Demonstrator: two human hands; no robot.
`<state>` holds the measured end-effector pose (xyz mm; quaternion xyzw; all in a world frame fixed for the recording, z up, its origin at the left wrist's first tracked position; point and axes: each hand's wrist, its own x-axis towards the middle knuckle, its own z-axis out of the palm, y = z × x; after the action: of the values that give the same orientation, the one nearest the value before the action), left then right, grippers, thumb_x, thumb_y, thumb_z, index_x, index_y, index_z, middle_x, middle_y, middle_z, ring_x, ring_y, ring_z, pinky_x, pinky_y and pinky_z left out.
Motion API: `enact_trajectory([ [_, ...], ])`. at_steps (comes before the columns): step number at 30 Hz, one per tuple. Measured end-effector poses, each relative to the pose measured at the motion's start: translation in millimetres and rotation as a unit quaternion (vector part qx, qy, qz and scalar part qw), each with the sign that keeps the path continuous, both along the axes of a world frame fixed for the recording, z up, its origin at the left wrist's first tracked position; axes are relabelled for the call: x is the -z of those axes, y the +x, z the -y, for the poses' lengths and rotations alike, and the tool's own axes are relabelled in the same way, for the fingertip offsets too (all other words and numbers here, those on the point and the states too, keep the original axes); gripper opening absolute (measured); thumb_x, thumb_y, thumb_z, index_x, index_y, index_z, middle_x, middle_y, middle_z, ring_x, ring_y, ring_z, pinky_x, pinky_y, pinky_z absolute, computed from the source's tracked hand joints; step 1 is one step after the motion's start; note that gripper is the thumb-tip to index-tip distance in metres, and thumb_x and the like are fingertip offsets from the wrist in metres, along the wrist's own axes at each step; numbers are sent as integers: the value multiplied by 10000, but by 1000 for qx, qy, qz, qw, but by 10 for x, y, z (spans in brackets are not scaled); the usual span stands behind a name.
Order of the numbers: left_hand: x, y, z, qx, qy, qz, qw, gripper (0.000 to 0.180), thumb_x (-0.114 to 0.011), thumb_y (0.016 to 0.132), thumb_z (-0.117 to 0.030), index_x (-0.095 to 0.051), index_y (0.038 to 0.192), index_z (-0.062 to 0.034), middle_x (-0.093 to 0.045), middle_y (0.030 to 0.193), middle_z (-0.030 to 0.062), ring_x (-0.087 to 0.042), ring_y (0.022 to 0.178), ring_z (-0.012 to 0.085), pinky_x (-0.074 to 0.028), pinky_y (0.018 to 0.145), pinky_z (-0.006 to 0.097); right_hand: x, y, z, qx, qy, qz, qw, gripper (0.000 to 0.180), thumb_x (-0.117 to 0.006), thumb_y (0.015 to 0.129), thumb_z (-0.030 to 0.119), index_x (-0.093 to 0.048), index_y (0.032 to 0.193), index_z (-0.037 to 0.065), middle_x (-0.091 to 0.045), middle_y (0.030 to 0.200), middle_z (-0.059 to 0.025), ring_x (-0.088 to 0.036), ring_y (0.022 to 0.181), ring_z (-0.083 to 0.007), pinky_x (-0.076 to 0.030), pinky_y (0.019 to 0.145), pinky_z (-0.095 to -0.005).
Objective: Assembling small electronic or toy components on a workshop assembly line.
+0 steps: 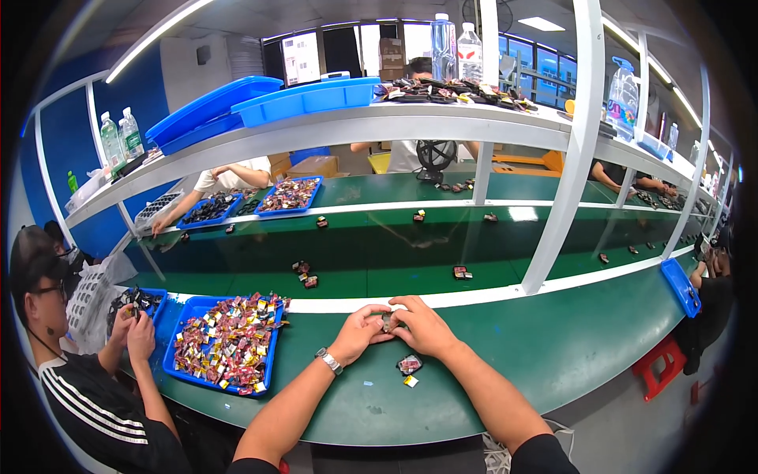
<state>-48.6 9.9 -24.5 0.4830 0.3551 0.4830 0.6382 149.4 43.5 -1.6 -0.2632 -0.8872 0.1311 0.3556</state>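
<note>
My left hand [359,338], a metal watch on its wrist, and my right hand [429,329] meet over the green table near its white rail. Their curled fingers pinch a small greyish piece [386,322] between them; it is mostly covered, so its kind cannot be made out. Just below the hands lies a small black-cased electronic part [409,364] with a reddish board, and a little yellow-and-white pouch [411,381] beside it. Left of my left forearm stands a blue tray [168,347] heaped with small reddish circuit boards bearing silver and yellow pieces.
Beyond the rail a dark green belt [379,272] carries scattered small parts. A white upright post [557,197] rises right of my hands. Overhead, a shelf [316,122] holds blue trays, bottles and loose parts. Close at left, a co-worker [95,395] handles a small part.
</note>
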Motion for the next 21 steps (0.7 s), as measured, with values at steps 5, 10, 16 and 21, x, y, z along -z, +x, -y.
enact_trajectory([
  [5,-8,2,-8,8,0,7,1000,323,-477,982,-33,-452,1304,-32,-590,1191,114,-609,1110,205,-528,976,361,11,8,1,2,-41,-8,999,105,-720,788,106,-689,886,86,-576,1235,-78,-518,1180,-279,-465,966,-389],
  [10,-52,-21,4,41,7,22,999,355,-512,956,0,-453,1305,-34,-584,1224,115,-595,1137,200,-515,995,365,46,-18,-5,19,-85,-56,995,104,-707,809,129,-727,904,93,-603,1206,-70,-518,1183,-274,-453,987,-383],
  [16,6,-51,-19,49,6,19,999,359,-527,950,6,-460,1300,-38,-593,1222,119,-592,1142,199,-515,991,369,62,-25,8,3,-103,-42,994,106,-687,823,150,-719,896,79,-595,1228,-72,-507,1198,-277,-434,1008,-382],
  [21,-20,-41,-23,55,-9,16,998,294,-481,982,-15,-477,1276,-40,-603,1146,89,-610,1091,171,-529,975,348,53,-24,52,-8,-108,-46,993,107,-687,825,151,-717,895,75,-591,1229,-69,-503,1200,-277,-430,1009,-381],
])
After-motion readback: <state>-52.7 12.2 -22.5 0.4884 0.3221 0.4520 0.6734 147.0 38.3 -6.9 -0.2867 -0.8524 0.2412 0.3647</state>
